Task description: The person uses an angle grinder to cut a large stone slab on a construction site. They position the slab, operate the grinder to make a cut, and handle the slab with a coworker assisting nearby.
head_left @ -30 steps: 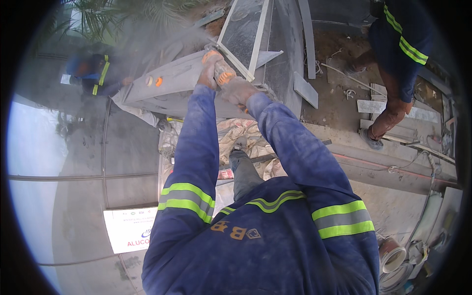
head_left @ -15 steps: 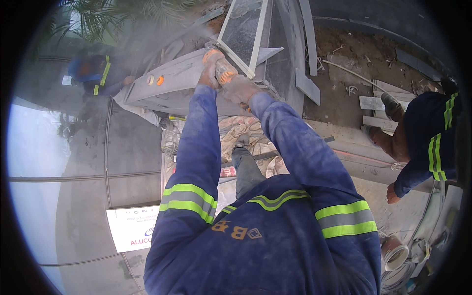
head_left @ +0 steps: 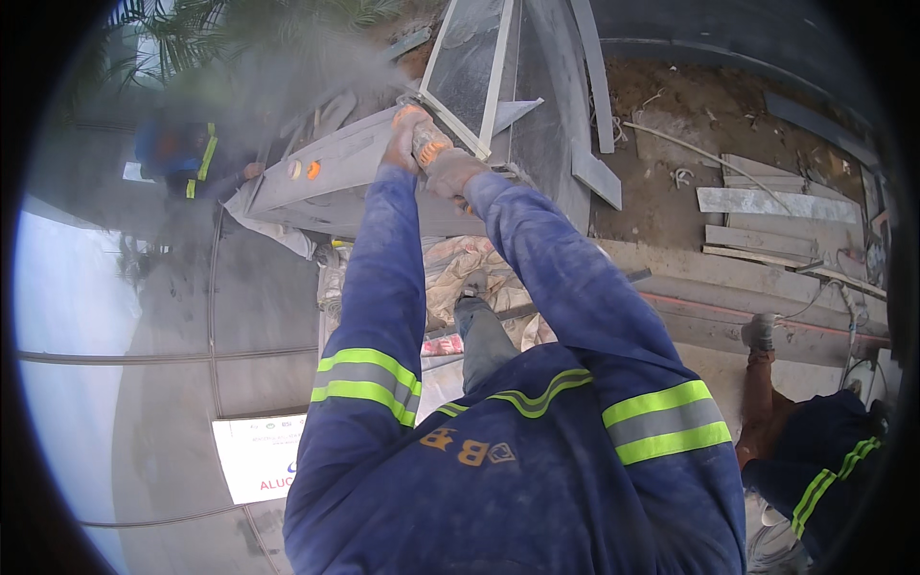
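My left hand [head_left: 402,139] grips the front of an orange-and-grey power tool [head_left: 429,144], apparently a grinder, and my right hand [head_left: 453,174] grips its rear. The tool's head is at the top edge of a dusty grey panel [head_left: 355,163], beside the lower corner of pale framing strips [head_left: 492,91]. Dust sprays up-left from it. A small orange piece [head_left: 313,170] and a pale one [head_left: 294,170] sit on the panel to the left. Below the panel my foot [head_left: 474,287] is among crumpled sheeting [head_left: 446,264]. Whether the tool's head touches the panel is hard to tell.
A co-worker [head_left: 177,158] at upper left has a hand [head_left: 253,171] near the panel's end. Another person [head_left: 815,479] is at lower right. Loose boards [head_left: 776,201] and a pale rod [head_left: 695,144] lie on dirt at right. A white printed sign [head_left: 257,460] is at lower left.
The person on the right has moved from the upper right down to the lower right, uncovering the boards. My hands and the tool have barely moved, and dust continues spraying.
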A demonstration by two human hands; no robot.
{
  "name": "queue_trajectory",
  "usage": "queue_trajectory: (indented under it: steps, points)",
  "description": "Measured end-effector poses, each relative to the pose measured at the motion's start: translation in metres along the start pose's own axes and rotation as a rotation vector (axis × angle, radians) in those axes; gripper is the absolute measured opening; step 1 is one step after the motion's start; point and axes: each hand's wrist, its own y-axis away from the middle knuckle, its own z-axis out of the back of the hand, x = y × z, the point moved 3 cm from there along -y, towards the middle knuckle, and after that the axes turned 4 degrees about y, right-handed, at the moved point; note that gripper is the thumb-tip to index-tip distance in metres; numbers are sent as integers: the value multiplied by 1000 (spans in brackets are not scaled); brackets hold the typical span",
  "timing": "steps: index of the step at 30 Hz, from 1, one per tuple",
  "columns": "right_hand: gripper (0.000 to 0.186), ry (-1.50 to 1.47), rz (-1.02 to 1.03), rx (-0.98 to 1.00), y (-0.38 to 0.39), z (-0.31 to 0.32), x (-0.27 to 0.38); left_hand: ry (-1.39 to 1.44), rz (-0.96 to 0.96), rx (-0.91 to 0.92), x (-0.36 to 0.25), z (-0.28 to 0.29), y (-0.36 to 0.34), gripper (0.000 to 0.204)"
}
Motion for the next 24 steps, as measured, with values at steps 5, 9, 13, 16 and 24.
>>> queue_trajectory:
  steps: [5,9,13,16,24]
  points:
    - [33,64,26,-23,0,-13,7,-24,67,-69,-1,21,-3,21]
    - [37,246,204,-163,-9,-23,-12,15,87,-65,7,9,2,22]
    - [38,288,239,-228,-13,-33,-27,35,39,-53,11,6,5,26]
    - [40,267,195,-99,15,-28,-16,82,56,-97,19,20,13,23]
    - [35,337,236,-136,36,8,14,97,84,-105,13,17,-2,27]
